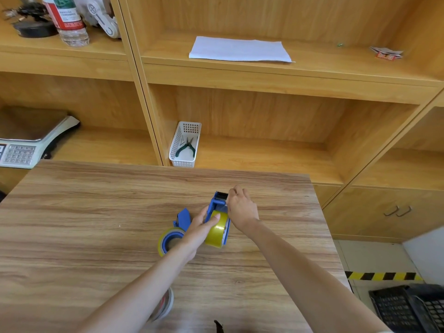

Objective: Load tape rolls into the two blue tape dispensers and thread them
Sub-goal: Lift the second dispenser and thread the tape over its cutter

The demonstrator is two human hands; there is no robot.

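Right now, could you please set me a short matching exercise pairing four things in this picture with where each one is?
Things:
1. pliers
2. white paper sheet
3. water bottle
4. yellow tape roll

Places:
A. upper middle shelf
B. in the blue dispenser on the table
C. in the white basket
D. upper left shelf

Pairs: 1-C, 2-A, 3-D, 4-B
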